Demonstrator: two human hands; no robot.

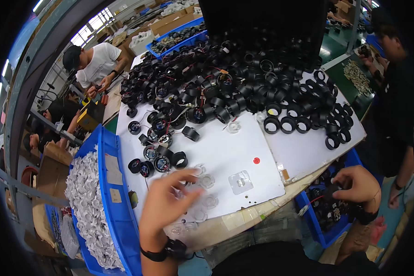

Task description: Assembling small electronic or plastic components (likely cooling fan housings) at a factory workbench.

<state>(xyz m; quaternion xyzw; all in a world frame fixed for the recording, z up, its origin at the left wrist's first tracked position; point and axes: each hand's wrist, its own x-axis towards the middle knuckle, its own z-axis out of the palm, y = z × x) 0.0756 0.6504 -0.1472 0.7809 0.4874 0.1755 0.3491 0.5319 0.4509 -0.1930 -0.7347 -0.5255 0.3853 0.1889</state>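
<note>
Reaching over clear discs (206,181) on the white board (244,152), left hand (168,202) hovered, fingers apart, blurred; right hand (359,184) curled into the blue bin (324,237), grip unclear; few fans (154,158) set aside; heaped fan frames (244,78) judged mostly unprocessed.

left hand (168,202) raised, fingers (188,175) loosely spread; right hand (356,184) lowered, fingers curled.

Black rings (280,124) and black fan parts (161,163) cover a white bench (225,152) bearing one red dot (256,160); blue bins (112,202) hold white pieces (85,202).
</note>
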